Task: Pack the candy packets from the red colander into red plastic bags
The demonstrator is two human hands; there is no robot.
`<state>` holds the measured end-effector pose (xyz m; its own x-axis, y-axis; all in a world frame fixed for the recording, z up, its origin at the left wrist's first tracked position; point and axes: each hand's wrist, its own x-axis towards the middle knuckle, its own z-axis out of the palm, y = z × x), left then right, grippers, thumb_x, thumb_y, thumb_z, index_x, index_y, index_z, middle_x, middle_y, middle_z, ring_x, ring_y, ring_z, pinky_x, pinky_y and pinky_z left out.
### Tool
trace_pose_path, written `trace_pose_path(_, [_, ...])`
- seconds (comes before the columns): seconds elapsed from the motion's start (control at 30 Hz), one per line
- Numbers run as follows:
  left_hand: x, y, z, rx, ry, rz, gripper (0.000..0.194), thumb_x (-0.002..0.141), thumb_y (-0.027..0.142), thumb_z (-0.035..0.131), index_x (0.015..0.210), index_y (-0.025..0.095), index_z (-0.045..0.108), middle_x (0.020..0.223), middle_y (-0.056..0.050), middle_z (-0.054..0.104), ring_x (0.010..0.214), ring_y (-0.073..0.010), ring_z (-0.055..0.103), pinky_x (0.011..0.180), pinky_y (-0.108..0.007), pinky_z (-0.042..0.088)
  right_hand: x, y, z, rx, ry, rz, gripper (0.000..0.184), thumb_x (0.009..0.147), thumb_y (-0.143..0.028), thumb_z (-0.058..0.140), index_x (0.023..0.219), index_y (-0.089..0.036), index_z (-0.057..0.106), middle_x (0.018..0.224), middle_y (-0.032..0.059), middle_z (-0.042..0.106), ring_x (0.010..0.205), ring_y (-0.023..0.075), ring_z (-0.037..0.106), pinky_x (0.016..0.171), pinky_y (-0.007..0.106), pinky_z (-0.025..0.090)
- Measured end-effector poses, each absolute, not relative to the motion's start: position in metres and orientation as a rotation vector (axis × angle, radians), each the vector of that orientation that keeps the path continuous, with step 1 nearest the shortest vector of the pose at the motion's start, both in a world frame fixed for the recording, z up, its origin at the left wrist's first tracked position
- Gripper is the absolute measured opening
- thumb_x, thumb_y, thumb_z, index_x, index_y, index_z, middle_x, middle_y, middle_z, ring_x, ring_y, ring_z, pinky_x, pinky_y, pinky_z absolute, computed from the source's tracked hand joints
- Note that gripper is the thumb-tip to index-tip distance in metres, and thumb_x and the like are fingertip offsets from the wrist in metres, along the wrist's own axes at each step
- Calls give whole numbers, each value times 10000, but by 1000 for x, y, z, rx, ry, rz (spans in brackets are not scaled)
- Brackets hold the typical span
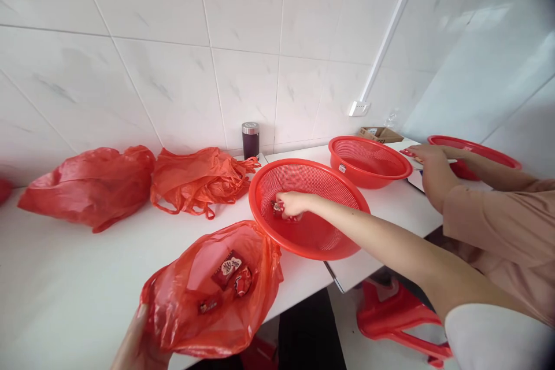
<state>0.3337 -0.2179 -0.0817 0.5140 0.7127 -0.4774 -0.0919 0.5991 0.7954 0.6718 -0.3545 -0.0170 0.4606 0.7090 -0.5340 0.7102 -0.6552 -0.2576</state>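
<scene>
My left hand (139,340) grips the near side of a red plastic bag (173,289), thumb on the outside. The bag gapes open at the table's front edge, and several small red snack packets (229,266) lie inside it. Beside it stands a red perforated plastic basket (321,237), its rim touching the bag's mouth. Down in this basket, my right hand (293,205) has its fingers closed on small red packets (277,207); how many is hidden by the fingers.
Further left sit a full red bag (91,185) and a crumpled red bag (195,179). A dark tumbler (250,141) stands by the wall. On the right are a second basket (373,167), a cardboard box (381,134), a co-worker's hands (433,165) and a red stool (399,324).
</scene>
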Motion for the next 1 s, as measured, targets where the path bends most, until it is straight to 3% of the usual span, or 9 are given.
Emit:
trace_pose_path(0.1, [330,-219,-81,757,898,582,562,694,529,737,1217,338,657,1136,24,738,1138,-275,625,693,-255,613,678,-340,-20,2765,1295,-878,709,698,-220,747,1338,-248,442,1178,113,610,739,178,682,565,241,522])
trace_pose_path(0.17, [327,-221,-80,733,875,614,476,708,487,753,1151,325,689,1048,44,756,973,-206,686,713,-218,599,677,-332,-25,2781,1303,-827,693,627,-182,795,1260,-234,518,1213,129,586,779,202,682,595,253,517])
trace_pose_path(0.27, [322,-222,-78,772,841,666,376,666,455,800,979,257,737,903,36,755,790,-156,686,671,-182,580,675,-328,-29,2792,1374,-782,497,597,-79,773,1051,-194,606,1032,83,650,841,219,670,662,251,504])
trace_pose_path(0.37, [315,-221,-78,828,840,709,353,615,443,833,866,212,740,829,13,727,712,-148,651,600,-182,558,680,-335,-13,2857,1449,-724,402,624,-28,725,967,-178,579,908,57,656,867,219,648,682,252,496])
trace_pose_path(0.53, [311,-220,-80,868,809,693,319,664,440,804,870,211,722,852,0,704,694,-138,599,601,-184,539,672,-349,39,3016,1606,-724,380,788,-168,658,1109,-239,468,984,21,619,749,132,610,570,205,497])
trace_pose_path(0.67, [316,-221,-81,865,818,702,342,657,438,811,885,201,715,800,0,684,688,-133,580,608,-175,532,616,-348,65,3016,1986,-822,418,781,-230,700,1142,-261,492,939,-15,600,707,109,583,599,214,495])
trace_pose_path(0.83, [318,-221,-81,878,797,726,325,698,463,775,873,197,710,747,16,657,638,-112,544,610,-179,537,560,-341,62,2731,2314,-718,508,791,-321,748,1253,-270,544,1192,59,572,943,170,598,827,296,468])
trace_pose_path(0.93, [316,-220,-81,869,798,749,299,705,467,764,832,201,711,745,17,667,660,-125,571,613,-185,539,581,-342,52,2886,2040,-402,318,927,-309,574,1237,-248,536,1222,69,561,1016,175,579,880,298,437])
trace_pose_path(1.0, [315,-220,-80,861,812,750,292,707,467,762,828,205,716,777,10,687,717,-148,609,614,-194,541,603,-347,39,2951,1755,-315,277,945,-272,526,1215,-210,534,1196,99,574,1060,209,568,886,320,430])
